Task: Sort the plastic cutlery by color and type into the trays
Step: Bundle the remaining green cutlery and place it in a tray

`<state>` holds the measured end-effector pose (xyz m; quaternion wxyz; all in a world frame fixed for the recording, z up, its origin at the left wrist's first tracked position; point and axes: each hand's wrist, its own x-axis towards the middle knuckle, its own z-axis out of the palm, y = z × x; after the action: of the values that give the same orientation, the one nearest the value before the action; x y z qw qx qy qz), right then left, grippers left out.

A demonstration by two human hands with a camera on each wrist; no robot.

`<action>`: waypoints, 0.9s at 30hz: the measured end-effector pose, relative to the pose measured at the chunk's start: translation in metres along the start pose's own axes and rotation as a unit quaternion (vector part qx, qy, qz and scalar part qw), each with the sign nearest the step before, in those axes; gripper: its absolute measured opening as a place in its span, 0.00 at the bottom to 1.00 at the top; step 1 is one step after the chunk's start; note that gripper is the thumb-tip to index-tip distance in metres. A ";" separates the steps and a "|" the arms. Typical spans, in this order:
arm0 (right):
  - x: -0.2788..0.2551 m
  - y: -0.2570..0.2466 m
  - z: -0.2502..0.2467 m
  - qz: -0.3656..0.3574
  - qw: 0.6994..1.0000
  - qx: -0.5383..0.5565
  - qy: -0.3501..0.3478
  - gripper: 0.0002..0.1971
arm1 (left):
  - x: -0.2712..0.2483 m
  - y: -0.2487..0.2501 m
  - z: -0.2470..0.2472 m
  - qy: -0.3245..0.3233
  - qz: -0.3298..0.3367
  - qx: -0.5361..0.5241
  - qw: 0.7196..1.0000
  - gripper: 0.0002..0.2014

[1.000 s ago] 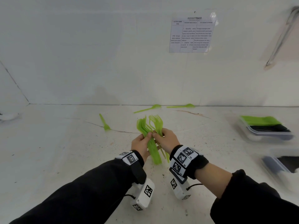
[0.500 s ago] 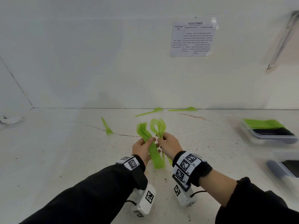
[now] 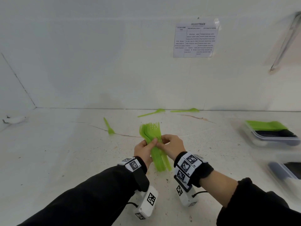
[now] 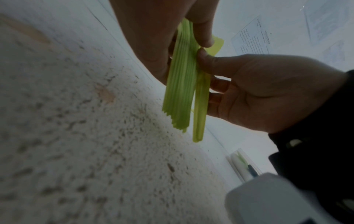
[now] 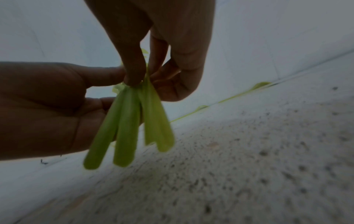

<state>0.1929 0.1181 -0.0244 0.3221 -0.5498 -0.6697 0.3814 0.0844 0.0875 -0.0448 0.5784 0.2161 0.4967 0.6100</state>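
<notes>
Forks (image 3: 151, 141) now merged into one bunch above the near counter (image 3: 65, 160); a second ago we held two. Left hand (image 3: 144, 150) and right hand (image 3: 172, 146) fingers pinch it. Tray (image 3: 275, 139) far right looks next.

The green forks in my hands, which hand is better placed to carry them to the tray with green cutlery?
Probably the right hand: it already grips the forks, and that tray sits on its side.
</notes>
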 end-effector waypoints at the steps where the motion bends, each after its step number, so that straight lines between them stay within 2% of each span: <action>1: -0.001 0.000 0.001 -0.004 1.000 -0.003 -0.002 0.15 | 0.000 0.000 0.000 0.002 0.002 0.003 1.000 0.08; 6: 0.001 0.004 0.005 0.022 0.996 0.073 -0.036 0.11 | 0.002 -0.002 -0.002 0.018 0.013 0.004 1.000 0.05; 10: 0.004 0.004 0.008 0.029 0.996 0.083 -0.021 0.05 | 0.003 -0.005 -0.001 0.029 0.013 0.007 0.999 0.03; 14: 0.007 0.007 0.009 0.040 0.995 0.086 0.000 0.06 | 0.004 -0.006 0.001 0.032 0.008 0.003 0.999 0.03; 20: 0.005 0.007 0.011 0.038 0.992 0.116 -0.011 0.11 | 0.004 -0.005 0.001 0.018 0.007 0.005 1.000 0.05; 27: 0.004 0.007 0.012 0.018 0.991 0.130 -0.016 0.11 | 0.005 -0.003 -0.001 0.016 0.019 0.007 1.000 0.04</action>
<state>0.1849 0.1213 -0.0364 0.3730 -0.5089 -0.6094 0.4801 0.0839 0.0910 -0.0493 0.5573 0.2193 0.5058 0.6209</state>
